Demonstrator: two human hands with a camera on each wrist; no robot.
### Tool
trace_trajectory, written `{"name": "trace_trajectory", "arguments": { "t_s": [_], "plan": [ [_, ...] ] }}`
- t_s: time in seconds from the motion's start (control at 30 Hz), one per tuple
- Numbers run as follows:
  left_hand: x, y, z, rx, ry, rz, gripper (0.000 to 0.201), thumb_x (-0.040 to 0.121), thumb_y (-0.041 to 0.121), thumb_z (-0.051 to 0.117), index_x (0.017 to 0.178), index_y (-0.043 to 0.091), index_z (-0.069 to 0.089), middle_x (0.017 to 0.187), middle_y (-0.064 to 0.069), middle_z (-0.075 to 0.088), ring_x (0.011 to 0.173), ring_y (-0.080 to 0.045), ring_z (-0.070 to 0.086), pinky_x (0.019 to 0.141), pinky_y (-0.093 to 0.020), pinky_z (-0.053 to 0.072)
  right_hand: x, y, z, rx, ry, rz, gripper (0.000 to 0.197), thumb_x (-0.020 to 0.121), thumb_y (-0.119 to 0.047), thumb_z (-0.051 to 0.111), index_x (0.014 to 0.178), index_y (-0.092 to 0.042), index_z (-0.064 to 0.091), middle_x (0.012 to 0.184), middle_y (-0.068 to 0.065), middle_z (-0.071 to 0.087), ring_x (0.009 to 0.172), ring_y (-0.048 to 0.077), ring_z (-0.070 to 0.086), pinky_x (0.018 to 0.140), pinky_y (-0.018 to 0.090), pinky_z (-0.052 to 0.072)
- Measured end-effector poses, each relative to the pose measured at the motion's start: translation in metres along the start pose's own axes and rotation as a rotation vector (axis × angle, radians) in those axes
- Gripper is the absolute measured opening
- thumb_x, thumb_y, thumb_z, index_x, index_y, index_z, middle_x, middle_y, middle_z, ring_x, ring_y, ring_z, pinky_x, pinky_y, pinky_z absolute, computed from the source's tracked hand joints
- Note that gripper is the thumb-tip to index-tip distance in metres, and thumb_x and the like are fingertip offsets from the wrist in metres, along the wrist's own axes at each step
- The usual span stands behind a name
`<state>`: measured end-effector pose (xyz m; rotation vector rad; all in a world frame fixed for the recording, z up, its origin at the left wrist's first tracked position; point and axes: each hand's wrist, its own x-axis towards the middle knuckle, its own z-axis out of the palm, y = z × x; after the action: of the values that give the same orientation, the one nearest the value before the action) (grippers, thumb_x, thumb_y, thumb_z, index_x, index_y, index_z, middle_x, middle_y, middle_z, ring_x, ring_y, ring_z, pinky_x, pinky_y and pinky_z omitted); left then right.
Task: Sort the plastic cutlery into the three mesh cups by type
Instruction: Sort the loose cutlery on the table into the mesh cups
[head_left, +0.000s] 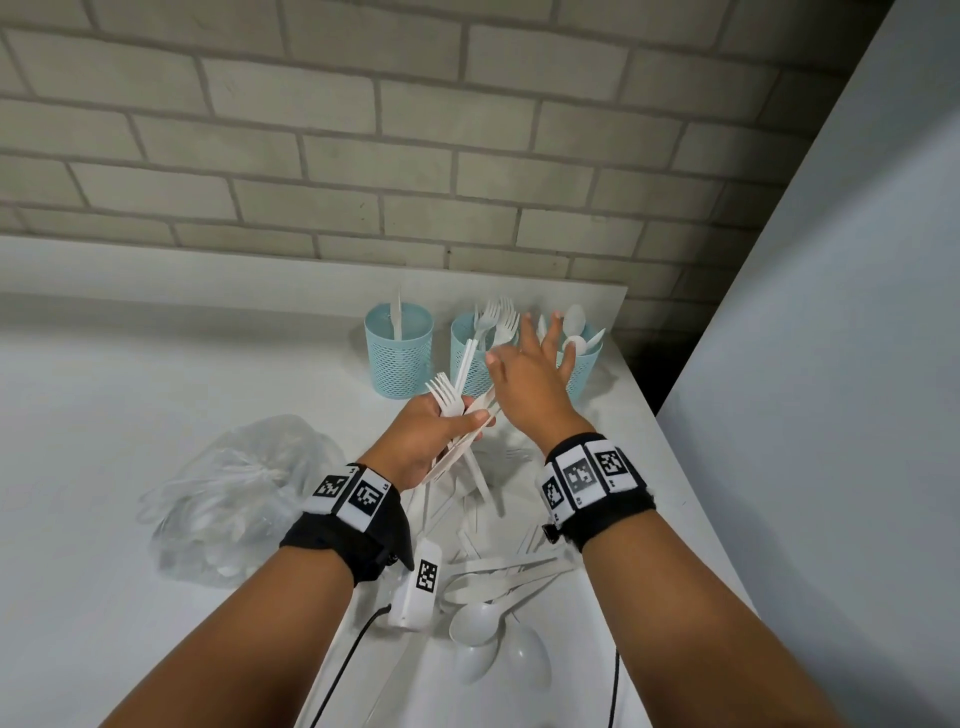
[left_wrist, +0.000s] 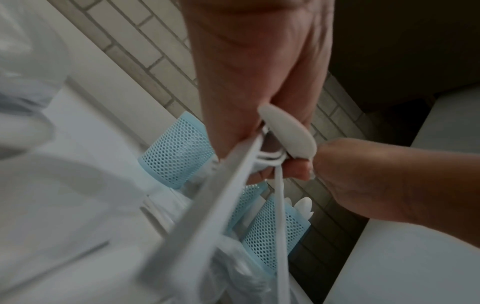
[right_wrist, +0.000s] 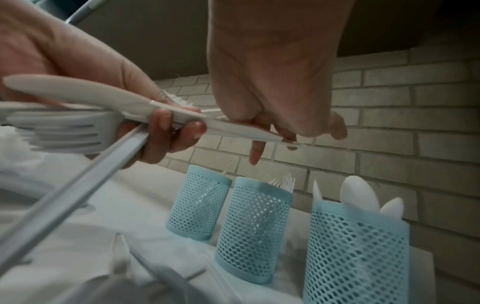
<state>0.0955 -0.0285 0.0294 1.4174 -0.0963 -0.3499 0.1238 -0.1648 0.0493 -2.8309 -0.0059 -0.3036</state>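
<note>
Three blue mesh cups stand at the back of the white table. The left cup holds a knife, the middle cup forks, the right cup spoons. My left hand grips a bundle of white cutlery just in front of the cups; forks and a knife show in it. My right hand hovers over the middle and right cups with fingers spread. The knife's far end reaches its fingers. More loose cutlery lies in a pile under my wrists.
A crumpled clear plastic bag with cutlery inside lies left of the pile. A brick wall stands right behind the cups. The table's right edge runs close beside the right cup, with a pale panel beyond.
</note>
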Motion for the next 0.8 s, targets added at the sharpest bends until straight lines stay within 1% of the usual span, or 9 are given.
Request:
{"name": "trace_trajectory", "arguments": {
  "t_s": [0.07, 0.13, 0.17, 0.23, 0.33, 0.47, 0.57, 0.67, 0.8],
  "plan": [
    [-0.001, 0.001, -0.001, 0.018, 0.023, -0.003, 0.016, 0.084, 0.003, 0.065, 0.100, -0.001, 0.066, 0.078, -0.003, 0.069, 0.064, -0.007, 0.063, 0.058, -0.012, 0.051, -0.002, 0.002, 0.003, -0.114, -0.041, -0.002, 0.048, 0.101, -0.038, 0.022, 0.115, -0.019, 0.063, 0.154, 0.008, 0.024, 0.145, 0.029, -0.010, 0.112, 0.056, -0.010],
    [-0.002, 0.002, -0.003, 0.025, 0.047, -0.007, 0.013, 0.083, 0.004, 0.067, 0.095, 0.000, 0.067, 0.076, -0.002, 0.070, 0.064, -0.008, 0.063, 0.056, -0.012, 0.051, -0.003, 0.003, 0.001, -0.175, -0.044, 0.001, 0.053, 0.101, -0.039, 0.021, 0.101, -0.015, 0.068, 0.130, 0.011, 0.052, 0.140, 0.028, 0.025, 0.112, 0.057, -0.003],
    [-0.002, 0.002, -0.005, 0.027, 0.055, -0.013, 0.013, 0.082, 0.005, 0.068, 0.094, 0.001, 0.068, 0.075, -0.001, 0.071, 0.064, -0.008, 0.063, 0.056, -0.013, 0.051, -0.005, 0.003, 0.001, -0.185, -0.062, -0.003, 0.054, 0.101, -0.040, 0.021, 0.092, -0.013, 0.067, 0.113, 0.010, 0.061, 0.126, 0.027, 0.044, 0.112, 0.056, 0.003],
    [-0.003, 0.000, -0.006, 0.028, 0.054, -0.023, 0.012, 0.081, 0.005, 0.069, 0.092, 0.002, 0.068, 0.070, 0.002, 0.071, 0.062, -0.006, 0.066, 0.054, -0.013, 0.051, -0.009, 0.000, 0.000, -0.212, -0.113, -0.037, 0.056, 0.101, -0.042, 0.020, 0.079, -0.013, 0.063, 0.093, 0.008, 0.066, 0.100, 0.025, 0.059, 0.109, 0.051, 0.012],
    [-0.004, -0.002, -0.006, 0.025, 0.044, -0.028, 0.011, 0.080, 0.004, 0.070, 0.090, 0.003, 0.067, 0.067, 0.003, 0.070, 0.058, -0.003, 0.066, 0.053, -0.014, 0.050, -0.011, -0.002, 0.000, -0.290, -0.126, -0.119, 0.059, 0.100, -0.044, 0.020, 0.072, -0.013, 0.062, 0.084, 0.007, 0.068, 0.088, 0.024, 0.059, 0.104, 0.047, 0.017],
    [-0.005, -0.002, -0.008, 0.052, 0.052, -0.062, 0.006, 0.084, 0.013, 0.068, 0.087, 0.009, 0.068, 0.062, 0.005, 0.068, 0.056, -0.006, 0.061, 0.049, -0.015, 0.047, -0.009, 0.002, -0.003, -0.359, -0.109, -0.232, 0.056, 0.101, -0.043, 0.025, 0.080, -0.009, 0.064, 0.077, 0.008, 0.064, 0.076, 0.026, 0.056, 0.093, 0.040, 0.030],
    [-0.004, 0.000, -0.014, -0.010, 0.067, -0.083, 0.009, 0.087, 0.018, 0.063, 0.087, 0.011, 0.069, 0.069, -0.001, 0.065, 0.058, -0.009, 0.057, 0.047, -0.016, 0.043, -0.008, 0.015, -0.008, -0.350, -0.049, -0.139, 0.053, 0.102, -0.041, 0.025, 0.096, -0.004, 0.064, 0.087, 0.011, 0.066, 0.084, 0.030, 0.063, 0.082, 0.035, 0.040],
    [-0.004, 0.003, -0.019, -0.117, 0.107, -0.121, 0.008, 0.088, 0.018, 0.062, 0.085, 0.013, 0.066, 0.063, 0.001, 0.062, 0.054, -0.005, 0.058, 0.046, -0.014, 0.045, -0.012, 0.024, -0.006, -0.371, -0.017, -0.048, 0.039, 0.102, -0.033, 0.029, 0.117, -0.009, 0.056, 0.089, 0.009, 0.063, 0.082, 0.028, 0.060, 0.072, 0.033, 0.039],
    [-0.004, 0.002, -0.020, -0.141, 0.151, -0.086, 0.004, 0.089, 0.014, 0.061, 0.085, 0.013, 0.062, 0.065, -0.002, 0.049, 0.056, -0.008, 0.045, 0.047, -0.015, 0.040, -0.010, 0.027, 0.002, -0.321, 0.007, 0.067, 0.052, 0.101, -0.040, 0.023, 0.101, -0.009, 0.064, 0.091, 0.008, 0.067, 0.085, 0.027, 0.061, 0.068, 0.030, 0.034]
  ]
}}
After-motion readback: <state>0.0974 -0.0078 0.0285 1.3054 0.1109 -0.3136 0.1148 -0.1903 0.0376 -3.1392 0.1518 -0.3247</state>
